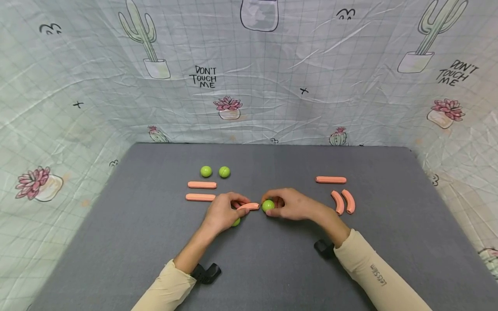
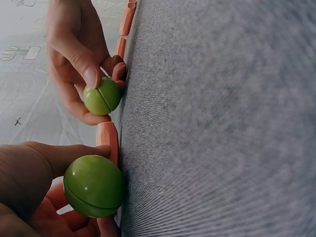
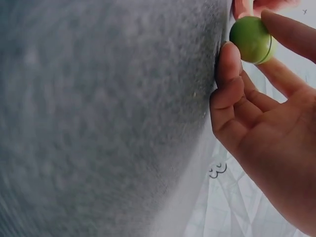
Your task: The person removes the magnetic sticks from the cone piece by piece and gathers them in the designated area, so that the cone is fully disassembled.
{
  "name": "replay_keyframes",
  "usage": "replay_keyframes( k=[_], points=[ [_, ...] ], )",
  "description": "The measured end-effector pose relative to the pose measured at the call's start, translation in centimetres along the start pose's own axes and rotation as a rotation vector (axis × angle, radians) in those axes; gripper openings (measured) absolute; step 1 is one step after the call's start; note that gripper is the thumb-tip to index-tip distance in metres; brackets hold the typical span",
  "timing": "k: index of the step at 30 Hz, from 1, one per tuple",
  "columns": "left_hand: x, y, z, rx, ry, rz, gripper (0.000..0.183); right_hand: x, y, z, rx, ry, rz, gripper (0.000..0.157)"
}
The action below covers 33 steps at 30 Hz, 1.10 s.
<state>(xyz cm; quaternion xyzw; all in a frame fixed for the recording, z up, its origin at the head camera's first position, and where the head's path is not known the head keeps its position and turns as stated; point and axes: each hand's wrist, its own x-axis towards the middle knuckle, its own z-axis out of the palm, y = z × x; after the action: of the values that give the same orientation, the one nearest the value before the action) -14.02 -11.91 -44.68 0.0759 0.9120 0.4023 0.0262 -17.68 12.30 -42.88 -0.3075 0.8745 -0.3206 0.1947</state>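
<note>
Near the middle of the table, my left hand (image 1: 221,212) pinches a short, curved salmon-orange piece (image 1: 253,206) between thumb and fingers. Just right of that piece's end, my right hand (image 1: 297,204) holds a small green ball (image 1: 268,205) between thumb and fingers, low at the table surface. A seam line runs round this ball in the left wrist view. Another green ball (image 2: 94,186) sits beside the left thumb on the near side; in the head view the left hand hides most of it. The curved piece is partly covered by the left fingers.
Two green balls (image 1: 205,171) lie at the back left, above two straight ridged orange sticks (image 1: 202,185). On the right lie one straight orange stick (image 1: 330,179) and two curved orange pieces (image 1: 349,201). The grey table (image 1: 272,268) meets a printed cloth backdrop (image 1: 268,86) behind.
</note>
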Motion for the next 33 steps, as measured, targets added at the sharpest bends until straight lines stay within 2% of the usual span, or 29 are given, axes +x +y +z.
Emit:
replay_keyframes(
  k=[8, 15, 22, 33],
  points=[
    [-0.2, -0.1, -0.2, -0.025, -0.034, -0.031, 0.012, 0.3, 0.1, -0.3, -0.002, 0.080, 0.022, 0.037],
    [-0.1, 0.2, -0.3, -0.012, -0.089, -0.029, 0.018, 1.2, 0.6, -1.0, 0.006, 0.182, 0.027, 0.036],
    [-0.2, 0.0, -0.9, -0.018, -0.152, 0.007, 0.025, 2.3, 0.6, -1.5, 0.023, 0.184, 0.069, 0.038],
    [-0.8, -0.8, -2.0, -0.088, -0.240, 0.048, 0.041, 4.3, 0.3, -1.7, -0.018, 0.226, -0.017, 0.036]
  ],
)
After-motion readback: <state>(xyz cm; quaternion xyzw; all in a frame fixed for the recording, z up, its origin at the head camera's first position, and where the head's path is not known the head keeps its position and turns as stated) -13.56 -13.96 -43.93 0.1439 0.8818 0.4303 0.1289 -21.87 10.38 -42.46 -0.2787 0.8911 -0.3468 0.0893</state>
